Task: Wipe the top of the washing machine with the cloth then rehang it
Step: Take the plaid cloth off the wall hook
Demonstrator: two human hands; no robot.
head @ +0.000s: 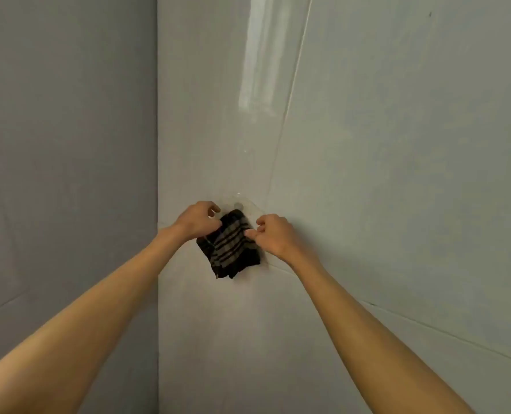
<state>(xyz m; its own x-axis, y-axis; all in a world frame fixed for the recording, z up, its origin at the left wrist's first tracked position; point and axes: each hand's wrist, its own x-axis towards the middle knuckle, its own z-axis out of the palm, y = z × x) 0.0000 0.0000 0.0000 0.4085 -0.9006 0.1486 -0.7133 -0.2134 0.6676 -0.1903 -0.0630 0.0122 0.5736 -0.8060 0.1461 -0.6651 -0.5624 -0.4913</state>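
A dark cloth (230,249) with grey-brown stripes hangs bunched against the tiled wall, just below a clear stick-on hook (238,205). My left hand (199,218) pinches the cloth's upper left edge. My right hand (270,234) pinches its right edge with thumb and forefinger. Both arms reach up from the bottom corners of the view. The cloth's top covers the lower part of the hook, so whether it is caught on the hook cannot be told. The washing machine is out of view.
Pale glossy wall tiles (397,174) fill the right and centre, with thin grout lines. A darker grey wall (63,174) stands on the left and meets the tiles at a vertical corner edge.
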